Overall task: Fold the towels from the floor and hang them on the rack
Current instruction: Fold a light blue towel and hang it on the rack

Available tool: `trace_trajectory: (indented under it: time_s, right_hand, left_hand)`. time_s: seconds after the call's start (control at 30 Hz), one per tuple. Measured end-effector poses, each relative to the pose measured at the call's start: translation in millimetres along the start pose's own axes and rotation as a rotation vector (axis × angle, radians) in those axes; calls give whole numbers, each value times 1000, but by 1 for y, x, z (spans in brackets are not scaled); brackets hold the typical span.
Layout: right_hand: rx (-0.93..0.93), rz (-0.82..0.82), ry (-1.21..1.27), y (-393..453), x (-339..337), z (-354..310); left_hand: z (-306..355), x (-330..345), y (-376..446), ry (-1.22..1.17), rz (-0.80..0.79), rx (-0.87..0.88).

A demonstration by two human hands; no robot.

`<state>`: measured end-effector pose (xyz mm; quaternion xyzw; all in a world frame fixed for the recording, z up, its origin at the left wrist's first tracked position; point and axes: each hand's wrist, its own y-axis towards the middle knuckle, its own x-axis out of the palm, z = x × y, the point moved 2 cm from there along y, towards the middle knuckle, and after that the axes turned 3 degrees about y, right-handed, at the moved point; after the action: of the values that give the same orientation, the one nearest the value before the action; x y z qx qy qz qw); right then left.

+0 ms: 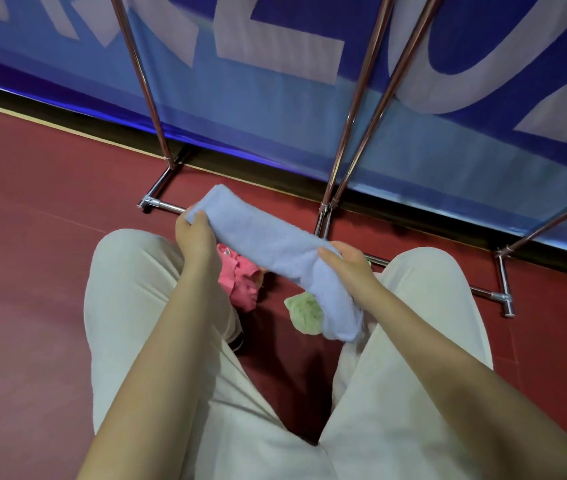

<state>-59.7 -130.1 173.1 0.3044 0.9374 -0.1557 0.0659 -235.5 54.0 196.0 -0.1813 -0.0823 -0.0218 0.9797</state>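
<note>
A light blue towel (pixel 268 244), folded into a long narrow strip, is held up between my two hands above my knees. My left hand (pixel 196 237) grips its far left end, thumb on top. My right hand (pixel 347 263) grips the strip near its right part, and the loose end droops down past that hand. On the red floor below lie a crumpled pink towel (pixel 240 278) and a pale green towel (pixel 304 311). The chrome rack (pixel 354 109) stands just beyond, its legs and base bars on the floor.
A blue banner (pixel 275 81) with large white letters hangs behind the rack along the wall. My legs in cream trousers (pixel 129 306) fill the lower view, knees apart. The red floor (pixel 32 202) stretches to the left.
</note>
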Motion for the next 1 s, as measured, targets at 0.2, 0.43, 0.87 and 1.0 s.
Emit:
trace_trajectory:
  time_s: [0.2, 0.43, 0.87, 1.0]
  right_hand:
    - [-197, -34, -252, -22, -16, -16]
    - [-239, 6, -304, -26, -36, -24]
    - [-284, -228, -384, -6, -33, -51]
    - [-272, -273, -272, -9, -41, -52]
  left_hand:
    - [-27, 3, -5, 234, -5, -88]
    - [-40, 15, -13, 298, 34, -95]
    - [-70, 71, -81, 608, -727, 45]
    - [-71, 74, -88, 841, -798, 227]
